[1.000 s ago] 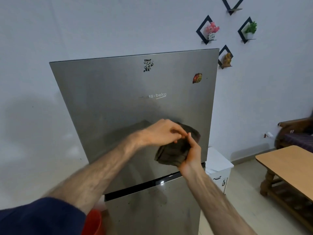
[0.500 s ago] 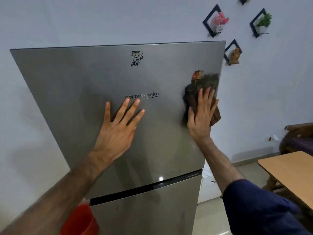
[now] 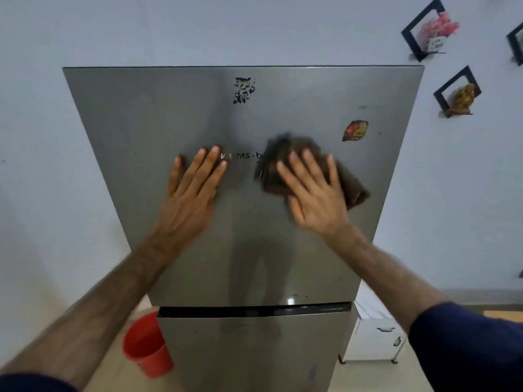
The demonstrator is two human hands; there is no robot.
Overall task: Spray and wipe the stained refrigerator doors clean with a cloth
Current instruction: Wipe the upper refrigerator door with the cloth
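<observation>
The right hand (image 3: 314, 193) pressed the brown cloth (image 3: 285, 159) flat, fingers straight, on the upper refrigerator door (image 3: 141, 123), near its middle; the left hand (image 3: 192, 190) lay open just beside; bare steel reached both side edges.

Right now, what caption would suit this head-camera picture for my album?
Right hand presses a brown cloth flat on the upper refrigerator door; left hand braces beside it.

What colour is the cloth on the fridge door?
Dark brown cloth, pressed flat under the right hand; head view shows it, slightly motion-blurred.
</observation>
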